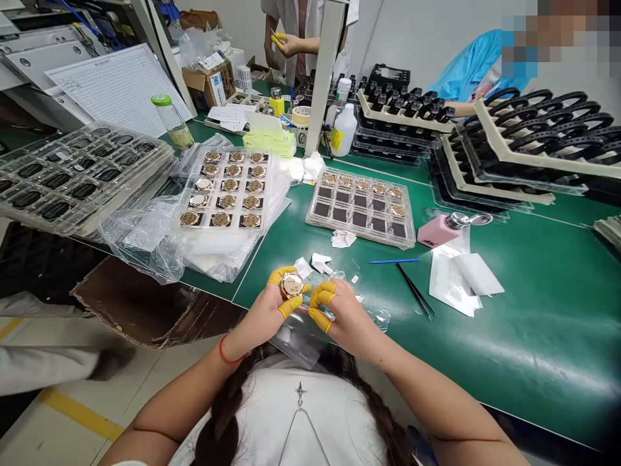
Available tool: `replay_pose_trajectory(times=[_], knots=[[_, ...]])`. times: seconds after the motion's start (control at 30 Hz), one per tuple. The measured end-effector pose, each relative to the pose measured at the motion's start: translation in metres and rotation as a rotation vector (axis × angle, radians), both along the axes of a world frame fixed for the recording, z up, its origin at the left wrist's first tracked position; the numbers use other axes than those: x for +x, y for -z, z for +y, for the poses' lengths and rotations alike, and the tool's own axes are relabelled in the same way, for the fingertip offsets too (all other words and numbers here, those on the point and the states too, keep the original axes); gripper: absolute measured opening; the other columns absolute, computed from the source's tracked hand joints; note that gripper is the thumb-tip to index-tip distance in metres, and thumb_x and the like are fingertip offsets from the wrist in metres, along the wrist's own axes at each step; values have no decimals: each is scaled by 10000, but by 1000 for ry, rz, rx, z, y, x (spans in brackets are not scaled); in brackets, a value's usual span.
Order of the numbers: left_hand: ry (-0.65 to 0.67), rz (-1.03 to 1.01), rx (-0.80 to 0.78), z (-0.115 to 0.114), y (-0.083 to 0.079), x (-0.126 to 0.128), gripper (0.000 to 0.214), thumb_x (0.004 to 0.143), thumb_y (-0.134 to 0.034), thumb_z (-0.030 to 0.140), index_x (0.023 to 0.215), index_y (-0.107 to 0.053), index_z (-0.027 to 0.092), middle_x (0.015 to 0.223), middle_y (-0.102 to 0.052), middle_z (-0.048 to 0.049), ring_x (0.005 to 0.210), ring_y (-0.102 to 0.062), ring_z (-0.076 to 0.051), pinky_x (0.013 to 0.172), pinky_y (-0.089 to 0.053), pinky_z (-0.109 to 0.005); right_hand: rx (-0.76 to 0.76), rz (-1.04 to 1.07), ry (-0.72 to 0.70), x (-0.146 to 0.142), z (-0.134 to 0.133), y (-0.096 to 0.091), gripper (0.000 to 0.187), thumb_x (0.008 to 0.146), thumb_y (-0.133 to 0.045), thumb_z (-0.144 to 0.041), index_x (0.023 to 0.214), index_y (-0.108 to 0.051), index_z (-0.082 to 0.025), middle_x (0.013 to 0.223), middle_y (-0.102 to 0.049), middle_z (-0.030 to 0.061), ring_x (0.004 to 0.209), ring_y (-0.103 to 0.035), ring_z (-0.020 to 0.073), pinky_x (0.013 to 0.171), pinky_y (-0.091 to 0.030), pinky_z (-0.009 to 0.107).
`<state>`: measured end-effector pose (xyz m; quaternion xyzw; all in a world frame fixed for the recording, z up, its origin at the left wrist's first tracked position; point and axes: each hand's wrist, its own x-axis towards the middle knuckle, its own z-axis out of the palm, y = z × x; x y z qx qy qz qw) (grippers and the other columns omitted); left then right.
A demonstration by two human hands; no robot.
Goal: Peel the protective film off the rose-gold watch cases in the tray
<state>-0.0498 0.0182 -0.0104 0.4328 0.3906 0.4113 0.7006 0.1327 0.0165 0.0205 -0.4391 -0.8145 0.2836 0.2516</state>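
Note:
My left hand [268, 309], with yellow finger cots, is closed round a gold watch case [292, 285]. A pale disc with dark handwriting on it faces up. My right hand [345, 317], also in yellow finger cots, is just right of the case with its fingers curled together. Whatever is between those fingertips is hidden. Beyond my hands lie white paper scraps [321, 263] and bits of clear film [381, 318]. Farther off, a clear tray [359, 238] holds several gold watch cases and dark square pads. Another tray [237, 221] at the left holds more watch cases.
To the right lie a blue stick [394, 261], black tweezers [415, 291] and a pink pump bottle [436, 231]. Stacked trays [538, 158] of black straps stand at the back right. A metal post [324, 77] rises behind. Two other people are across the table.

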Motion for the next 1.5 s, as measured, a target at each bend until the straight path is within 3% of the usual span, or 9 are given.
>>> replay_pose_trajectory(times=[0.13,0.23,0.33,0.73,1.03,1.13,1.23,1.37,1.5], knots=[[-5,117,-49,3,-1,-3,526,745,-706,255,1186,-423,212,940,-631,-27,839,-651,-178,791,-517,-328,-247,359,151,1,2,-4,98,823,-567,-233,731,-567,-199,915,-607,30,896,-522,172,849,-374,357],[76,107,-37,0,-4,-3,510,739,-715,244,1182,-464,213,986,-649,-40,853,-661,-177,831,-508,-330,-602,613,227,-4,7,-5,167,765,-632,-324,681,-568,-194,965,-601,27,920,-536,176,847,-396,340],[114,73,-22,-4,-6,-2,484,759,-698,227,1187,-473,220,1046,-653,-51,886,-669,-183,869,-502,-339,-840,759,224,-11,10,-7,231,704,-684,-391,662,-581,-189,820,-591,12,814,-536,163,776,-423,317],[122,63,-23,-8,-3,-2,483,770,-684,191,1188,-444,226,1027,-670,-32,899,-669,-170,882,-505,-331,-903,785,245,-17,9,-5,269,652,-727,-415,665,-604,-176,673,-542,-17,650,-482,121,655,-416,277],[122,63,-49,-7,-1,-3,494,757,-696,190,1185,-454,236,991,-657,-20,889,-662,-167,873,-503,-325,-738,640,219,-17,7,5,196,739,-622,-366,685,-553,-191,746,-581,-2,683,-533,142,667,-455,298],[102,36,-87,-8,3,-2,503,735,-721,198,1165,-461,228,981,-636,-18,860,-659,-162,853,-510,-330,-396,337,280,-7,4,12,124,796,-562,-316,814,-587,-195,882,-628,43,847,-571,198,792,-441,360],[95,-26,-205,-14,12,-1,560,701,-754,215,1159,-431,213,911,-632,-8,764,-662,-148,813,-529,-354,-52,-155,387,9,-3,25,152,813,-573,-306,902,-600,-185,910,-623,109,888,-566,269,797,-408,424],[163,-53,-349,-34,25,-9,649,717,-745,291,1212,-343,170,750,-676,-23,686,-676,-170,722,-547,-345,-49,-630,452,26,-15,52,174,798,-636,-334,813,-596,-165,755,-565,123,669,-565,251,608,-391,369],[332,-85,-495,-58,36,-27,616,783,-670,364,1254,-329,160,630,-683,-30,568,-668,-173,556,-522,-262,26,-680,492,31,-25,71,240,817,-612,-400,890,-573,-175,816,-561,115,610,-544,211,510,-337,307]])
